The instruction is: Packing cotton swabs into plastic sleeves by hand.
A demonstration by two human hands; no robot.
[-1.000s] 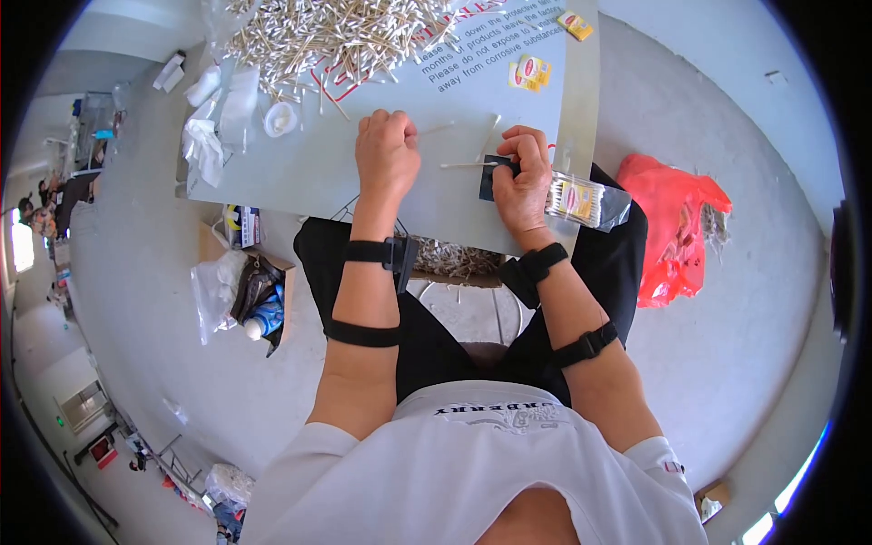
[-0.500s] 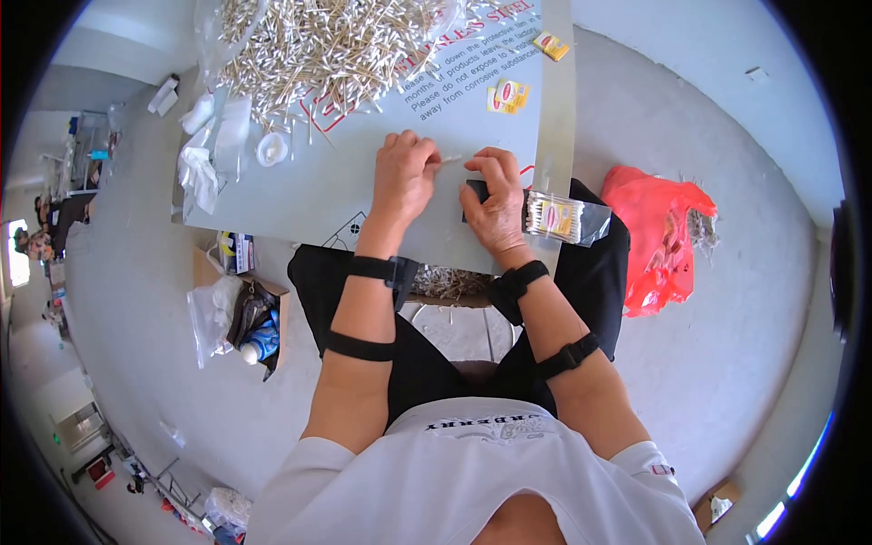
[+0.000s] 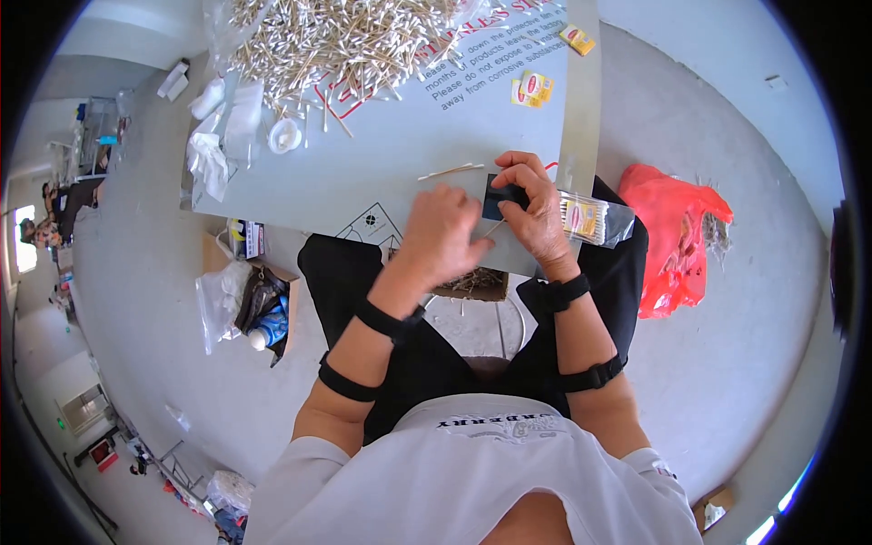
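Note:
My left hand (image 3: pixel 442 234), slightly blurred, hovers over the table's near edge with its fingers bent and thumb toward the right. A thin cotton swab (image 3: pixel 495 228) spans the gap between this thumb and my right hand; which hand bears it is unclear. With fingers curled and thumb bent, my right hand (image 3: pixel 538 218) grips a flat black block (image 3: pixel 505 193), partly covered by the hand. Against its right side lies a clear packet of cotton swabs (image 3: pixel 584 218) with a yellow label. A few loose swabs (image 3: pixel 451 171) lie above my left hand.
A large heap of cotton swabs (image 3: pixel 345 45) covers the table's far part. Yellow cards (image 3: pixel 531 89), a small white round container (image 3: pixel 284 135) and crumpled white plastic (image 3: pixel 209 165) lie around. A red bag (image 3: pixel 668 241) stands right; boxes (image 3: pixel 272 300) sit lower left.
My left hand has swung down and right, close to my right hand. Loose swabs now lie where it was. The whole view has shifted slightly; my right hand keeps its place at the black block.

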